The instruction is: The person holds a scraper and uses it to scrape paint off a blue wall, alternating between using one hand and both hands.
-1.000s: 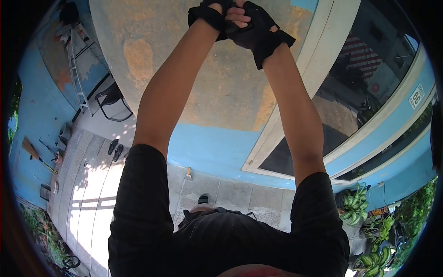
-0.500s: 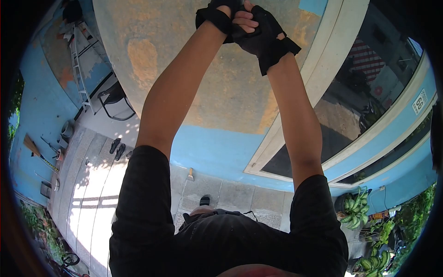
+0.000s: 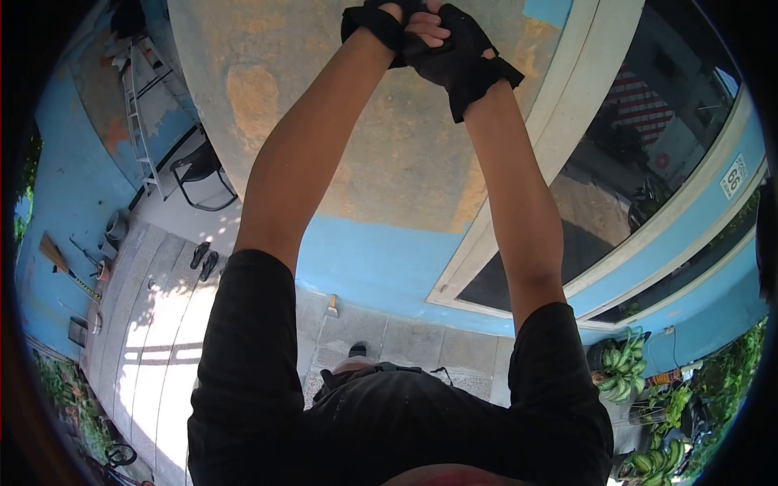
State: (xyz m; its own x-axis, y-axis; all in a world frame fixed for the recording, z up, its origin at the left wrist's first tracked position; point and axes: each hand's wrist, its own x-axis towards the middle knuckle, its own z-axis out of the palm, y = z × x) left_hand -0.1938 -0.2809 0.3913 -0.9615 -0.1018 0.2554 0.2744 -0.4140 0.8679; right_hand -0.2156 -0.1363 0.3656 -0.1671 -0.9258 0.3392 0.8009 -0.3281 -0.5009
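Observation:
Both my hands wear black fingerless gloves and meet at the top edge of the view, in front of a patchy wall (image 3: 356, 154) with its blue paint worn to grey and ochre. The fingers of my right hand (image 3: 450, 49) are curled, pressed against my left hand (image 3: 381, 23). My left hand is partly cut off by the frame, and its wrist is bent. A small dark thing seems to lie between the two hands, too hidden to name.
A white-framed window (image 3: 559, 162) borders the wall on the right. Below lies a scraper or brush (image 3: 332, 306) on the paving. A ladder (image 3: 139, 121), black chair (image 3: 194, 170) and sandals (image 3: 204, 261) are at left. Potted plants (image 3: 622, 364) stand at lower right.
Both hands have shifted slightly up and to the left in the view, still together. The rest of the scene has barely moved.

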